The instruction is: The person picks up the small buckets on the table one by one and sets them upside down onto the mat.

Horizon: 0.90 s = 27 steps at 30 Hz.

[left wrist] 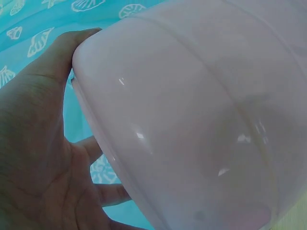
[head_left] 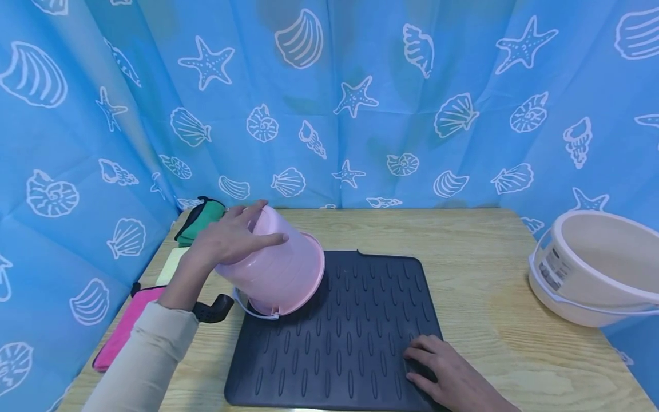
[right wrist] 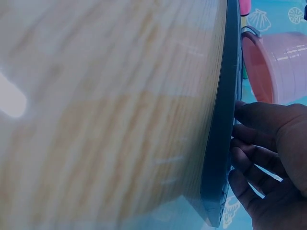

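The left hand (head_left: 226, 237) grips a tilted pink plastic bucket (head_left: 290, 272) by its base; the right hand (head_left: 447, 371), fingers relaxed, touches the dark grey ribbed mat (head_left: 340, 343) beneath it.

Curtained tabletop space, room type unclear, blue seashell-print curtain (head_left: 381, 131), wood-grain table (head_left: 473, 246), pink bucket (head_left: 288, 272), cream bucket (head_left: 576, 277)

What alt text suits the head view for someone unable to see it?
A person's left hand grips a tilted pink bucket at the far left corner of a dark mat; the right hand touches the mat's right edge. A cream bucket stands at the wooden table's right side.
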Each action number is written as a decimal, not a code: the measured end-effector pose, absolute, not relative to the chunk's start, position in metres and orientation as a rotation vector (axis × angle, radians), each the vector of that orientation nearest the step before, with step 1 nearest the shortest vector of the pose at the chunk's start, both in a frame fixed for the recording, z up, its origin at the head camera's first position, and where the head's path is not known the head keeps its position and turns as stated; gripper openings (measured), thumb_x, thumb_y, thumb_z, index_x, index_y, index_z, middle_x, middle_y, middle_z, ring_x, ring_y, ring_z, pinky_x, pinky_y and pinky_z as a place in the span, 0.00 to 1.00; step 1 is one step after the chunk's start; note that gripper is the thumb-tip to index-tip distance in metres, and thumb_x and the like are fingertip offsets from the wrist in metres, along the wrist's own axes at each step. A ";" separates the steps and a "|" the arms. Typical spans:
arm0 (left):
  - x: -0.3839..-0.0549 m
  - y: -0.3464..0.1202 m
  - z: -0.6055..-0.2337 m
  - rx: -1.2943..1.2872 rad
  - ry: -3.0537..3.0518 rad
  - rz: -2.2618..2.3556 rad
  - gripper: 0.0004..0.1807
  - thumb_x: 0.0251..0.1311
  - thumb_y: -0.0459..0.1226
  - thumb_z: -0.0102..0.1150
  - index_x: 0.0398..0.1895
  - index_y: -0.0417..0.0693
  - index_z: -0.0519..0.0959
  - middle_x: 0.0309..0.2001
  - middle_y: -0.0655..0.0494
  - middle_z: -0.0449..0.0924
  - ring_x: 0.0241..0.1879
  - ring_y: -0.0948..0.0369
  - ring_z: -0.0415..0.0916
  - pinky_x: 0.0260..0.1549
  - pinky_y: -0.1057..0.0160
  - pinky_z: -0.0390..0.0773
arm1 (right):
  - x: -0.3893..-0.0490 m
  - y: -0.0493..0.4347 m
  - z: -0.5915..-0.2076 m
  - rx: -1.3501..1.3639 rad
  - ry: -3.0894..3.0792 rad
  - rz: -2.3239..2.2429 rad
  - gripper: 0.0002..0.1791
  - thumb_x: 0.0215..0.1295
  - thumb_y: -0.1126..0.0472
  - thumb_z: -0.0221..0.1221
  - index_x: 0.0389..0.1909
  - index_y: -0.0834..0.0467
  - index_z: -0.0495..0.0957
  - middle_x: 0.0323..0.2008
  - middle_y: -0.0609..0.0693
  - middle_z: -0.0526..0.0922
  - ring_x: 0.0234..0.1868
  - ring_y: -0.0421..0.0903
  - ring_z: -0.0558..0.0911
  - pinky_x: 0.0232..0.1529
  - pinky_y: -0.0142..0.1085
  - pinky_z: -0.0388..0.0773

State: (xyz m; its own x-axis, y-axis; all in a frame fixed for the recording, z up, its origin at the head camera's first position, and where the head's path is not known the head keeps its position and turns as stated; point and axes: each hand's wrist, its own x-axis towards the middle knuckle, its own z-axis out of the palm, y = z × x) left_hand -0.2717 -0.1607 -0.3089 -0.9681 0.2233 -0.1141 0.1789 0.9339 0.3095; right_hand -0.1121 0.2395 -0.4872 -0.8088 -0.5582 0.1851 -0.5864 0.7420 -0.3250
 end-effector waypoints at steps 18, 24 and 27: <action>-0.275 -0.139 -0.310 0.315 2.949 0.321 0.59 0.50 0.79 0.45 0.81 0.63 0.48 0.76 0.37 0.51 0.67 0.35 0.61 0.51 0.27 0.68 | -0.110 0.241 -0.490 0.944 -2.809 0.571 0.12 0.61 0.52 0.69 0.44 0.51 0.85 0.43 0.35 0.74 0.42 0.34 0.73 0.41 0.37 0.77; -0.274 -0.131 -0.311 0.310 2.945 0.288 0.59 0.50 0.79 0.45 0.81 0.63 0.48 0.76 0.35 0.50 0.63 0.32 0.66 0.49 0.31 0.71 | -0.111 0.242 -0.488 0.957 -2.835 0.576 0.12 0.63 0.52 0.68 0.45 0.52 0.85 0.44 0.37 0.75 0.43 0.36 0.74 0.41 0.38 0.78; -0.274 -0.128 -0.311 0.307 2.940 0.285 0.59 0.50 0.79 0.45 0.81 0.63 0.48 0.75 0.35 0.50 0.61 0.32 0.68 0.49 0.33 0.72 | -0.112 0.242 -0.487 0.955 -2.858 0.575 0.13 0.64 0.51 0.67 0.46 0.52 0.85 0.44 0.38 0.75 0.43 0.36 0.74 0.41 0.38 0.78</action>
State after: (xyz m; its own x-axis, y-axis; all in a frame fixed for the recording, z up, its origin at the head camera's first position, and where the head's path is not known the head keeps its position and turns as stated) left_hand -0.2738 -0.1278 -0.3111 -0.9641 0.2194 -0.1494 0.1865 0.9605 0.2065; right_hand -0.1118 0.2422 -0.4869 -0.8036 -0.5655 0.1854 -0.5932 0.7362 -0.3258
